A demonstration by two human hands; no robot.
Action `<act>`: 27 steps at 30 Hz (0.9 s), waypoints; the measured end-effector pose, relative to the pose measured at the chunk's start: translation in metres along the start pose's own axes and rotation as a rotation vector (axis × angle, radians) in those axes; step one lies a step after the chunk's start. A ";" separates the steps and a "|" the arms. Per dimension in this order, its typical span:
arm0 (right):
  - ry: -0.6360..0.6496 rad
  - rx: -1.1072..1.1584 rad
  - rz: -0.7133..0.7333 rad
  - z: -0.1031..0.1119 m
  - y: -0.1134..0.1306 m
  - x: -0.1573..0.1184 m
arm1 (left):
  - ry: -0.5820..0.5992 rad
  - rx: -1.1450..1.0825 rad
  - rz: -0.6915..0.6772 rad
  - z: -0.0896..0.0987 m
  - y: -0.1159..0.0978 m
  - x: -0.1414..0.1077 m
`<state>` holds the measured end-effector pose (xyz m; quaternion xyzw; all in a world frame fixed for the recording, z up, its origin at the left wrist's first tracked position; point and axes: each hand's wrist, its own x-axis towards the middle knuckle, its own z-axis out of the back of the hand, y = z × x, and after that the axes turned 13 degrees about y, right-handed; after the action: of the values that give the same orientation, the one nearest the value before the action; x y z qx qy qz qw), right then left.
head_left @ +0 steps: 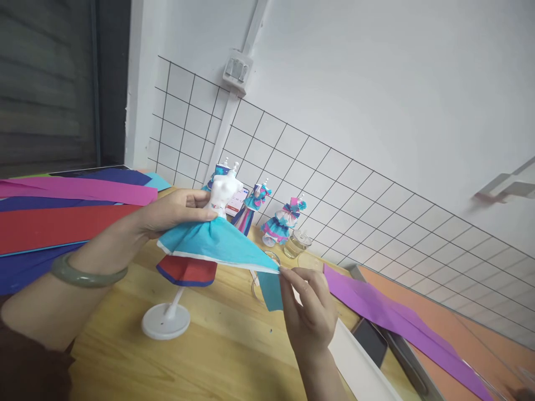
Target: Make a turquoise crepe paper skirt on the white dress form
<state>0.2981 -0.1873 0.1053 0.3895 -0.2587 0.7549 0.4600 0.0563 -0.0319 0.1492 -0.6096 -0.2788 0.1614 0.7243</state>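
Note:
A small white mannequin [224, 190] on a round white base wears a blue skirt [217, 240] with a white edge, over a red skirt [188, 270] with a dark blue hem. At the mannequin's waist, my left hand [179, 210] presses the gathered top of the blue skirt between thumb and fingers. My right hand [309, 301] pinches the skirt's outer corner and pulls it out taut to the right. A teal flap [271, 291] hangs beside my right fingers.
Three dressed mannequins, including one in ruffles [284, 220], stand behind, near a glass cup [297, 244]. Coloured sheets [62, 223] lie at left. At right are a purple strip [388, 323], a phone [370, 341] and a white board [359, 367]. A wire grid [330, 184] lines the wall.

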 end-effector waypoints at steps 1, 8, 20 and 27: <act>0.002 -0.012 0.011 0.000 0.000 0.000 | -0.003 0.002 -0.001 0.000 0.000 0.000; 0.032 -0.008 0.000 -0.005 0.002 -0.002 | 0.001 0.052 0.009 -0.005 -0.003 0.000; 0.025 0.047 0.000 -0.009 0.005 0.001 | 0.001 0.126 0.025 -0.005 -0.004 -0.001; 0.051 0.008 -0.014 -0.009 0.002 0.000 | -0.012 0.167 0.040 -0.007 -0.006 -0.002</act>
<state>0.2931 -0.1819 0.1003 0.3738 -0.2412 0.7622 0.4703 0.0585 -0.0392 0.1537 -0.5515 -0.2565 0.2023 0.7676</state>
